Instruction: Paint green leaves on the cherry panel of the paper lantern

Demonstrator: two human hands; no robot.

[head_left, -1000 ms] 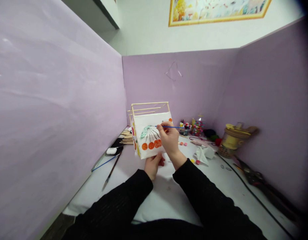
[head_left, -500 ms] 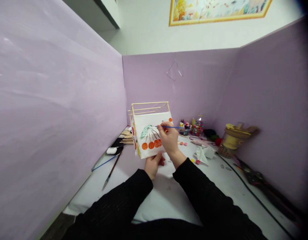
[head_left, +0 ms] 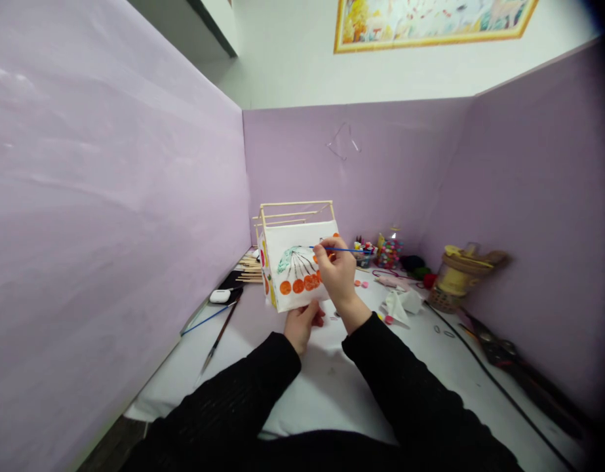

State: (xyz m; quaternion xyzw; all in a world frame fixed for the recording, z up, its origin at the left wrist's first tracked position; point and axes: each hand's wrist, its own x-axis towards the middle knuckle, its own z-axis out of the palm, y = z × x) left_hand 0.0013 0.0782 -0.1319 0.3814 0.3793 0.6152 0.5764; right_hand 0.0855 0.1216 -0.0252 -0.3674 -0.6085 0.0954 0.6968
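Note:
A box-shaped frame of thin wooden sticks (head_left: pixel 297 204) is tilted in front of me, with a white panel (head_left: pixel 309 234) on its near side. Painted on that panel are a green and dark fan-like shape and a row of orange dots. My left hand (head_left: pixel 302 324) is closed on the frame's lower edge, its fingertips partly hidden beneath. In my right hand (head_left: pixel 337 272) a thin blue paintbrush (head_left: pixel 349 249) is pinched between thumb and fingers. Its tip is at the top of the fan-like shape; whether it touches I cannot tell.
On the left lie wooden sticks (head_left: pixel 250 270), a white case (head_left: pixel 219 296), a blue brush (head_left: pixel 208 319) and a brown brush (head_left: pixel 221 334). To the right are paint pots (head_left: pixel 365 251), a jar of colourful balls (head_left: pixel 391 250), crumpled tissue (head_left: pixel 401 303), a yellow container (head_left: pixel 452 278) and pliers (head_left: pixel 503 351).
My right hand and the paintbrush have shifted slightly right across the panel. My left hand keeps its hold on the frame.

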